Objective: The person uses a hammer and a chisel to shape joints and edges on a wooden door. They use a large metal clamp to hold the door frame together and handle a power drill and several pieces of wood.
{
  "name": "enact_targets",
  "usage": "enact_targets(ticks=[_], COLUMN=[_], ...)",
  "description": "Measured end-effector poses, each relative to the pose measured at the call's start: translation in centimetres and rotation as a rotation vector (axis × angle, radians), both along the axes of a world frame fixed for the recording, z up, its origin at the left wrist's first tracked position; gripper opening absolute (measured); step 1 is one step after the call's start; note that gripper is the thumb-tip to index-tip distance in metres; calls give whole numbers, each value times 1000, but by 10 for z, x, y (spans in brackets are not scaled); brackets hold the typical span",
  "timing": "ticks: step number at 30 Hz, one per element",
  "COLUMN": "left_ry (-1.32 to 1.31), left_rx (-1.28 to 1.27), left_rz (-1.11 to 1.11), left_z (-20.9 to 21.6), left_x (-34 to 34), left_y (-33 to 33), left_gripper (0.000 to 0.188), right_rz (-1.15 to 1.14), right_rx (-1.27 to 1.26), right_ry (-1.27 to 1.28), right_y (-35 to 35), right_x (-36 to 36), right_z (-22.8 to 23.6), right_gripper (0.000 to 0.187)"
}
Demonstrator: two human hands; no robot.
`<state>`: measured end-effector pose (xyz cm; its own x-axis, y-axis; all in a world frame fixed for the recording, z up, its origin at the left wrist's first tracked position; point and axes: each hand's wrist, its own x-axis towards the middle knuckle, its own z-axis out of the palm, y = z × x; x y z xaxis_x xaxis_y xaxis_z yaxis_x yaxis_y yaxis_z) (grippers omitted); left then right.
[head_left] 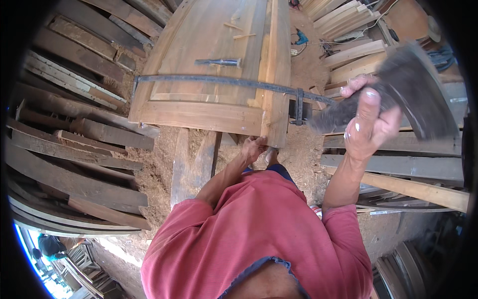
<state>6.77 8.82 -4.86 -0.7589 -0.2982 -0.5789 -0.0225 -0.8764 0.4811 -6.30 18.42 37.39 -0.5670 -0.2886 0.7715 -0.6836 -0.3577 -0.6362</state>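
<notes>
A panelled wooden door (209, 115) lies flat in front of me, with a long metal bar clamp (219, 80) running across it. At the door's near edge, by the right corner, my left hand (255, 145) curls its fingers against the wood. My right hand (369, 117) is raised to the right of the door, gripping a dark, heavy mallet (423, 92) that is smeared by motion. On the door lie a chisel (219, 63) with a dark handle and two thin wood slivers (244, 36).
Stacked boards (84, 134) line the left side, and more planks (398, 164) lie to the right. A blue-green power drill (301, 37) sits on the sawdust-covered ground beyond the door's right side. A thick wooden beam (191, 159) supports the door's near end.
</notes>
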Motion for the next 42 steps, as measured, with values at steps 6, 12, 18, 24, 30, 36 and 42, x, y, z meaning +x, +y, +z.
enact_targets(ticks=[6, 12, 18, 24, 30, 36, 42], left_ry=[-56, -64, -64, -50, -98, -50, -74], left_rx=[-43, -117, -31, -56, -64, -55, -10], left_rz=[16, 66, -5, -7, -5, 23, 27], left_z=[-9, 0, 5, -3, 2, 6, 6], left_x=[-5, -12, -2, -4, -13, -2, -13], left_y=[0, 8, 2, 2, 5, 3, 12], left_gripper=[18, 18, 31, 36, 37, 28, 31], right_rz=[-120, -111, -29, -31, -170, -5, -96], right_rx=[644, 1255, 440, 247, 1300, 604, 892], right_ry=[235, -88, -240, 102, -21, -283, 15], right_y=[17, 30, 6, 6, 37, 9, 22], right_x=[19, -8, 7, 12, -5, 18, 20], right_z=[-155, -212, -49, -137, -223, -97, -194], right_gripper=[35, 39, 23, 26, 45, 16, 20])
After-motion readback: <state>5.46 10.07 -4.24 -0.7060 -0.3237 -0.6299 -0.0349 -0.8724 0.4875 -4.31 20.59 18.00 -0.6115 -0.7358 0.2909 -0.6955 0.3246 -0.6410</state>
